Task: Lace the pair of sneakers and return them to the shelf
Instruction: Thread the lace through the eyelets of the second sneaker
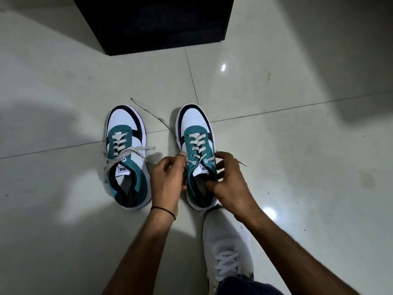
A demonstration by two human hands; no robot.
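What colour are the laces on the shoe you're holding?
The laces are pale grey-white, against the teal lace panel of the right sneaker; the head view shows them.

Pair of sneakers set side by side on floor tiles, toes pointed away, both upright. Teal, white and black uppers, white soles, off-white laces. Left sneaker [127, 158] laced to top eyelets, lace ends left loose across tongue and sides. Right sneaker [198, 154] laced up, lace ends [209, 159] untied at top eyelets.
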